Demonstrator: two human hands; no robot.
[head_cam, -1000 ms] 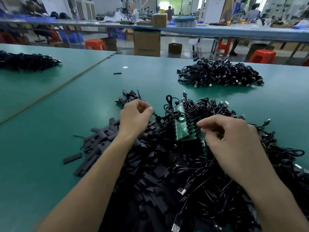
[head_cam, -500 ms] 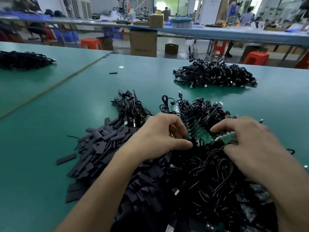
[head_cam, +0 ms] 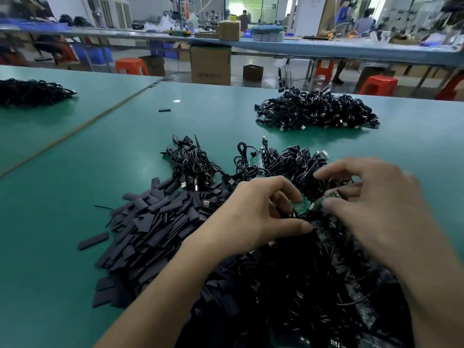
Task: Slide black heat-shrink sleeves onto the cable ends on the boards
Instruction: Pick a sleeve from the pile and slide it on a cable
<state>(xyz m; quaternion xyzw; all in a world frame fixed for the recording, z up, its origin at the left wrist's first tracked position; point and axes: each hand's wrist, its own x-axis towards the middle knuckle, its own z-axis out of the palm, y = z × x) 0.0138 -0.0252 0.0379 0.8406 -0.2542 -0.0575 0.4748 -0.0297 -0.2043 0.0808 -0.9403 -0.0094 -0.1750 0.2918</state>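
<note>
- The left hand [head_cam: 256, 212] is curled. Its thumb and fingertips close on a small black piece [head_cam: 291, 214] at the near edge of a green circuit board [head_cam: 305, 204]. I cannot tell whether that piece is a sleeve or a cable end.
- The right hand [head_cam: 371, 209] is blurred. Its bent fingers appear to pinch the far end of the same board, just over the tangle of black cables [head_cam: 313, 277] that fills the near side of the counter [head_cam: 75, 177].
- The heat-shrink sleeves [head_cam: 155, 222] lie in a loose heap left of the hands, touching the tangle, and one lone sleeve [head_cam: 94, 241] lies just apart from the heap.
- The sleeves look flat, thin and very light. They are probably soft enough to crush shut, so a gentle pinch on the long edges should pop the mouth open.
- A sleeve is best held near one end, which leaves the open end free to meet the cable.
- The boards seem stiff but thin. They are safer held by their bare edges than by the soldered wires.
- The cables are limp and snag on one another, so a hold close to the tip should keep the end from flopping.
- A second cable heap [head_cam: 316, 111] sits well apart across the counter.
</note>
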